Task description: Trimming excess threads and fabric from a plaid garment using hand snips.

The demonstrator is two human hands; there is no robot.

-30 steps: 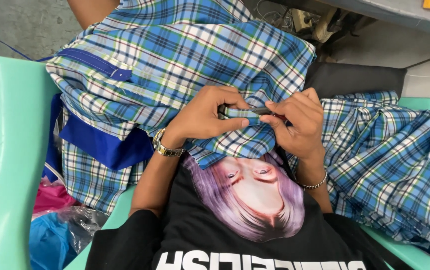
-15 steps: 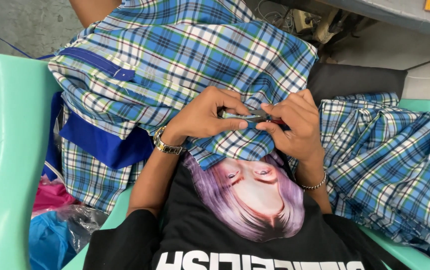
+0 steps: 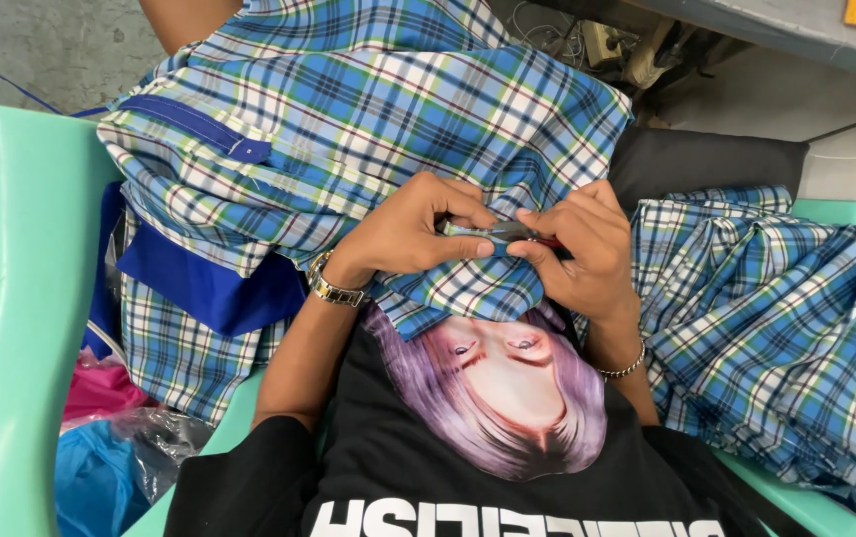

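The blue, white and green plaid cotton garment (image 3: pixel 368 129) lies heaped across the person's lap, one folded edge drawn up between both hands, just above the printed black T-shirt (image 3: pixel 468 467). At that edge sits a small slim metal tool with a reddish handle (image 3: pixel 508 232) — likely thread snips, though most of it is hidden. The right hand (image 3: pixel 582 254) is closed around the tool; the left hand (image 3: pixel 410 231) pinches the cloth right beside the tip, thumb and fingers curled tight, a gold-coloured wristwatch (image 3: pixel 334 288) on its wrist.

To do this well, the left hand's pinch should keep the fold taut and flat, so that the tip meets only loose thread — not the weave. Short, small snips close to the seam look safest.

More plaid cloth (image 3: pixel 776 318) spills to the right over the mint-green plastic chair (image 3: pixel 20 328); a solid blue fabric panel (image 3: pixel 209 288) hangs at the left.
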